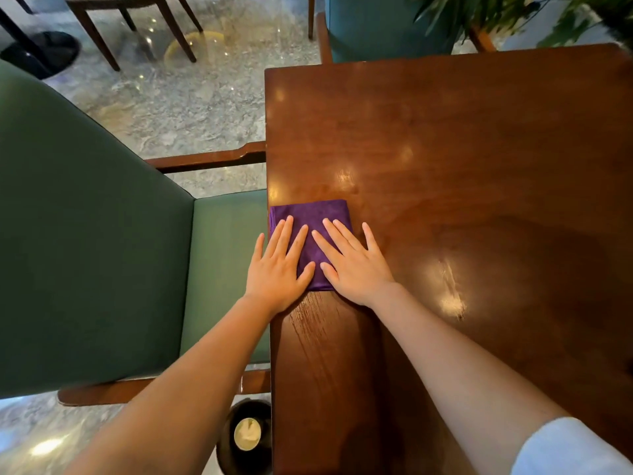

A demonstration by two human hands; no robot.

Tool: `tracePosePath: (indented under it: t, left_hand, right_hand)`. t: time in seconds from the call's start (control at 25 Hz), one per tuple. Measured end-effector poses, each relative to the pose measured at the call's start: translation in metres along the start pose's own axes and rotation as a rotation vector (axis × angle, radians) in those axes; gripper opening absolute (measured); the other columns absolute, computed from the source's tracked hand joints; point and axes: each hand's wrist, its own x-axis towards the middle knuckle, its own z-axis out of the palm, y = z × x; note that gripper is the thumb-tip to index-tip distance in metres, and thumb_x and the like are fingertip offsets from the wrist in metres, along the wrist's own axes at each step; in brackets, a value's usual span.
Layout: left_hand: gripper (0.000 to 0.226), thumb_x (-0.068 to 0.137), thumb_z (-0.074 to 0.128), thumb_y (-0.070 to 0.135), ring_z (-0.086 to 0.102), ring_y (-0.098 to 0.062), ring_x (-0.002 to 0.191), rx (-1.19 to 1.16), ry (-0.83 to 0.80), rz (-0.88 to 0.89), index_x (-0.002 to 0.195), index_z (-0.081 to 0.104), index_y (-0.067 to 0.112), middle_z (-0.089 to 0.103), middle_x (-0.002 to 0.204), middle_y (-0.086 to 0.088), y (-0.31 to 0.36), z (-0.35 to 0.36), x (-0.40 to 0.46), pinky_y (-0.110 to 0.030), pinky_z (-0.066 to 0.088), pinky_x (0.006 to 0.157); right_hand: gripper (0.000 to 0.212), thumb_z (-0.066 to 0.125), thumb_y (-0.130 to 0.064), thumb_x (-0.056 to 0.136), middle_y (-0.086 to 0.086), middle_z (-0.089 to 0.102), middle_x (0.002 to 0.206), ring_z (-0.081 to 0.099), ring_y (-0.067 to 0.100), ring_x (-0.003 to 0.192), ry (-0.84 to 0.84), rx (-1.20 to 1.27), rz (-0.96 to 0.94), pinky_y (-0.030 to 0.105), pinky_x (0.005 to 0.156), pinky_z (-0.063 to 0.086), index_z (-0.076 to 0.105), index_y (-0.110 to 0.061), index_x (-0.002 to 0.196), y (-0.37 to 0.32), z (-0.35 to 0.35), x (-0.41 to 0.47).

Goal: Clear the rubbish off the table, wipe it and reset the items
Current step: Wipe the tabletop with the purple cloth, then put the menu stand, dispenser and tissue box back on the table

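A folded purple cloth [310,214] lies flat on the dark wooden table [462,159], right at its left edge. My left hand [277,265] and my right hand [352,258] both press down on the cloth with fingers spread, palms flat. The left hand partly overhangs the table's edge. A damp streaked strip of wood runs from the cloth back toward me along the left edge.
A green upholstered chair [85,234] stands close against the table's left side. A black bin [245,437] with something pale inside sits on the floor below the near left edge. A teal chair [383,25] and a plant [496,12] stand beyond the far edge.
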Motion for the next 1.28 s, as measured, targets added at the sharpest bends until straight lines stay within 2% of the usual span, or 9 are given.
tracePosePath:
  t: [0.28, 0.48, 0.56, 0.64, 0.68, 0.76, 0.84, 1.04, 1.28]
  left_hand:
    - [0.075, 0.079, -0.006, 0.063, -0.013, -0.017, 0.142, 0.057, -0.070, 0.013, 0.146, -0.009, 0.029, -0.011, 0.157, -0.002, -0.006, -0.009, 0.017, -0.043, -0.008, 0.114]
    - [0.065, 0.092, 0.009, 0.058, -0.015, -0.019, 0.142, 0.112, -0.162, -0.008, 0.146, -0.011, 0.027, -0.013, 0.157, -0.003, 0.000, -0.016, 0.018, -0.048, -0.009, 0.113]
    - [0.063, 0.096, 0.018, 0.051, -0.009, -0.021, 0.143, 0.128, -0.210, -0.019, 0.148, -0.003, 0.023, -0.006, 0.158, -0.006, 0.007, -0.025, 0.017, -0.050, -0.008, 0.112]
    - [0.057, 0.097, 0.028, 0.043, 0.007, -0.022, 0.143, 0.072, -0.150, -0.005, 0.147, 0.016, 0.017, 0.014, 0.156, -0.008, 0.020, -0.037, 0.009, -0.050, 0.000, 0.113]
    - [0.052, 0.097, 0.035, 0.037, 0.019, -0.023, 0.141, 0.004, -0.071, 0.021, 0.143, 0.029, 0.014, 0.028, 0.152, -0.009, 0.029, -0.043, 0.001, -0.050, 0.007, 0.113]
    - [0.038, 0.093, 0.045, 0.025, 0.044, -0.026, 0.126, -0.135, 0.094, 0.105, 0.127, 0.050, 0.009, 0.052, 0.134, -0.011, 0.055, -0.049, -0.022, -0.049, 0.023, 0.107]
    - [0.033, 0.089, 0.045, 0.023, 0.055, -0.027, 0.112, -0.212, 0.186, 0.177, 0.115, 0.058, 0.009, 0.062, 0.120, -0.009, 0.086, -0.044, -0.049, -0.049, 0.035, 0.099]
    - [0.037, 0.086, 0.036, 0.029, 0.055, -0.024, 0.112, -0.213, 0.100, 0.350, 0.107, 0.062, 0.013, 0.062, 0.119, -0.007, 0.150, -0.018, -0.109, -0.049, 0.038, 0.097]
    - [0.045, 0.085, 0.033, 0.032, 0.050, -0.029, 0.119, -0.100, 0.026, 0.440, 0.113, 0.061, 0.011, 0.059, 0.124, -0.010, 0.210, -0.003, -0.107, -0.052, 0.037, 0.098]
  right_hand:
    - [0.057, 0.023, -0.047, 0.097, 0.000, -0.002, 0.159, -0.005, 0.017, 0.145, -0.047, 0.004, 0.027, 0.055, 0.114, -0.003, 0.001, -0.029, 0.147, 0.000, -0.008, 0.013]
    - [0.057, 0.023, -0.046, 0.098, 0.001, -0.003, 0.159, -0.006, 0.018, 0.145, -0.125, -0.023, 0.056, 0.055, 0.112, -0.005, 0.001, -0.029, 0.147, -0.004, -0.018, 0.014]
    - [0.054, 0.029, -0.040, 0.099, 0.004, 0.007, 0.158, 0.001, 0.021, 0.145, -0.181, 0.002, 0.068, 0.056, 0.113, -0.002, 0.011, -0.025, 0.147, -0.008, -0.029, 0.008]
    - [0.042, 0.036, -0.032, 0.098, 0.008, 0.034, 0.149, 0.023, 0.023, 0.140, -0.144, 0.038, 0.074, 0.056, 0.113, 0.003, 0.037, -0.019, 0.138, -0.011, -0.044, -0.008]
    - [0.034, 0.039, -0.028, 0.096, 0.007, 0.049, 0.136, 0.036, 0.023, 0.132, -0.097, 0.059, 0.091, 0.054, 0.113, 0.006, 0.050, -0.018, 0.127, -0.011, -0.051, -0.021]
    - [0.026, 0.042, -0.024, 0.093, 0.006, 0.061, 0.116, 0.049, 0.024, 0.117, -0.018, 0.087, 0.187, 0.050, 0.113, 0.013, 0.058, -0.017, 0.112, -0.007, -0.063, -0.057]
    - [0.027, 0.044, -0.024, 0.091, 0.006, 0.061, 0.113, 0.051, 0.025, 0.112, 0.030, 0.095, 0.310, 0.045, 0.109, 0.020, 0.060, -0.017, 0.111, 0.001, -0.069, -0.099]
    - [0.028, 0.043, -0.025, 0.092, 0.004, 0.062, 0.113, 0.054, 0.024, 0.107, 0.054, 0.096, 0.612, 0.041, 0.098, 0.036, 0.059, -0.017, 0.113, 0.022, -0.082, -0.215]
    - [0.027, 0.048, -0.027, 0.089, 0.004, 0.062, 0.110, 0.055, 0.026, 0.106, 0.146, 0.121, 0.844, 0.037, 0.088, 0.041, 0.059, -0.018, 0.112, 0.050, -0.083, -0.316]
